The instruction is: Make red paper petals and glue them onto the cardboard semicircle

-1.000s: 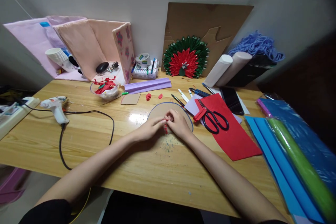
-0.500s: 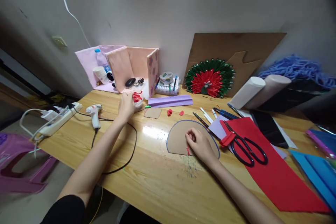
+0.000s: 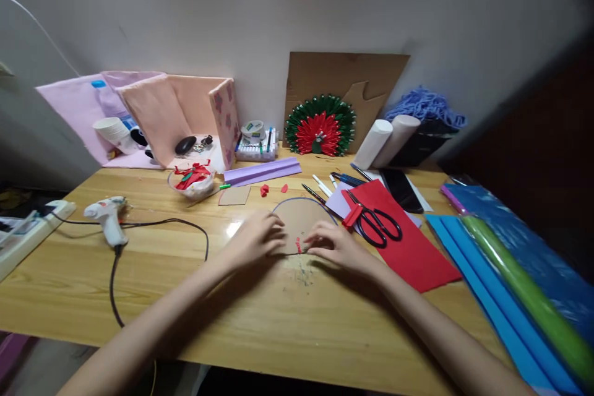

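Observation:
A half-round piece of cardboard (image 3: 304, 216) with a blue-marked edge lies flat on the table in front of me. A small red paper strip (image 3: 298, 245) is near its straight lower edge. My left hand (image 3: 257, 238) is at the cardboard's left side, its bent fingers slightly apart and reaching over it. From the right, my right hand (image 3: 341, 249) rests over the lower right part, fingers and thumb apart, tips close to the red strip. Whether either hand presses on the cardboard is hard to tell. Nothing shows between the fingers.
Left are a hot glue gun (image 3: 109, 219) with a black cord and a clear bowl (image 3: 192, 185) of red scraps. Black-handled scissors (image 3: 378, 226) lie on red paper (image 3: 420, 253) at right. Behind stand a peach fabric-covered box (image 3: 195, 96) and a red-green peacock craft (image 3: 320, 127).
My left hand has left the bowl of red scraps and come to the cardboard's left side. My right hand's curled fingers have spread. The view has swung to the right.

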`<state>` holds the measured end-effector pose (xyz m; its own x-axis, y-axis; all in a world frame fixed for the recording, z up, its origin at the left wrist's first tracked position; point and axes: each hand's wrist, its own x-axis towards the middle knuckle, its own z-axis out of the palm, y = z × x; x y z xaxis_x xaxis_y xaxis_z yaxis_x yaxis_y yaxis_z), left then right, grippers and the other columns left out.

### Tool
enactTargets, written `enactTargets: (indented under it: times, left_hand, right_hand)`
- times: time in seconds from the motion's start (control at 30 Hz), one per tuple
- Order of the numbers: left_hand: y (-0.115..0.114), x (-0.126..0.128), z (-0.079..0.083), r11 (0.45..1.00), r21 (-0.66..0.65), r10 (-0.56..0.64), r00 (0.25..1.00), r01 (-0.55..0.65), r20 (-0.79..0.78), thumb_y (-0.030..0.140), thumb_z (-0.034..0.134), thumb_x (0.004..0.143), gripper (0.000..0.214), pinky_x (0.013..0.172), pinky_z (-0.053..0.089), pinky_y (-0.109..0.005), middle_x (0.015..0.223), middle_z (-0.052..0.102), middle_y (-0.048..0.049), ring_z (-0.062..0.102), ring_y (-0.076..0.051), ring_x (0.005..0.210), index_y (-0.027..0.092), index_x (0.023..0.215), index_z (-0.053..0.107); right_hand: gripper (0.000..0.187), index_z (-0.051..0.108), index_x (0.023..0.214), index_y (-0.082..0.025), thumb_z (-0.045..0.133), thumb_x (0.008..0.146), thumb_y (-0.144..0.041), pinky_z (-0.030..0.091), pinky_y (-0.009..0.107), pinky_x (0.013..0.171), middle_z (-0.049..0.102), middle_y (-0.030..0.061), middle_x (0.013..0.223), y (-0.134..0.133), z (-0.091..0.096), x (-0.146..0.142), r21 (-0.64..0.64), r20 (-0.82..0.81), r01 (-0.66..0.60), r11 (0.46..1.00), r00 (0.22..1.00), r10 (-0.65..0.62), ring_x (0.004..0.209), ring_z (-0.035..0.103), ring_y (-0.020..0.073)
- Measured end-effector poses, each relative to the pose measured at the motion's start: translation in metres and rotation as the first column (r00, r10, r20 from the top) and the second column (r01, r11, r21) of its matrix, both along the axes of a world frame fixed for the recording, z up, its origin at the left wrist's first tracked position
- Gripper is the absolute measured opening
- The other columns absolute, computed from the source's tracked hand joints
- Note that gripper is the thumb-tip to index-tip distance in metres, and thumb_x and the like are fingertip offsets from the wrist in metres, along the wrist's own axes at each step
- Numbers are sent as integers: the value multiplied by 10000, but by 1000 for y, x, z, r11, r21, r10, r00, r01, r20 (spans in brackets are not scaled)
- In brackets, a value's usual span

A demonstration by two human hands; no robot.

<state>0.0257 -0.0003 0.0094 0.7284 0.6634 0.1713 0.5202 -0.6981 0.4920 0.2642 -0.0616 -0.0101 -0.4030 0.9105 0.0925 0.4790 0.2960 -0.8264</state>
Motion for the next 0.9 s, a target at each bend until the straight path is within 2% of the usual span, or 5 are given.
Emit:
enactTargets:
  times: [0.1,0.2,0.43,0.63,0.9]
  left_hand:
    - [-16,16,-23,997,-75,-29,1000,29,12,418,719,677,519,890,434,-367,1171,569,-94,532,-241,1059,195,1112,541]
    - [-16,19,-33,994,-109,-18,999,23,46,421,699,702,596,965,400,-385,1281,517,-112,494,-245,1156,196,1211,487]
    - [-10,16,-38,976,-192,-83,992,100,95,374,656,760,584,1029,361,-400,1350,472,-112,443,-227,1238,209,1279,445]
    - [-8,16,-43,971,-212,-88,990,110,111,358,666,753,582,1047,340,-410,1362,463,-113,416,-223,1266,213,1273,451]
    - [-8,16,-46,966,-235,-77,987,109,139,362,657,761,555,1052,340,-393,1363,462,-100,409,-209,1272,218,1260,458]
  right_hand:
    - [82,682,855,-198,644,790,-230,471,303,765,622,52,878,0,-11,-10,111,39,-30,993,999,26,863,590,177]
    - [38,683,785,-187,645,790,-194,467,300,751,636,49,817,4,-22,-16,183,53,-32,983,998,23,825,594,175]
    - [73,671,795,-155,603,820,-154,475,271,713,655,56,822,21,-11,-9,133,130,-196,972,975,179,767,612,148]
    - [141,653,771,-153,541,851,-122,480,264,696,637,52,828,40,-8,-6,148,222,-434,889,890,398,769,600,139]
    - [158,650,816,-149,508,884,-173,485,267,681,634,71,824,34,-21,-1,247,219,-406,880,908,358,761,592,145]
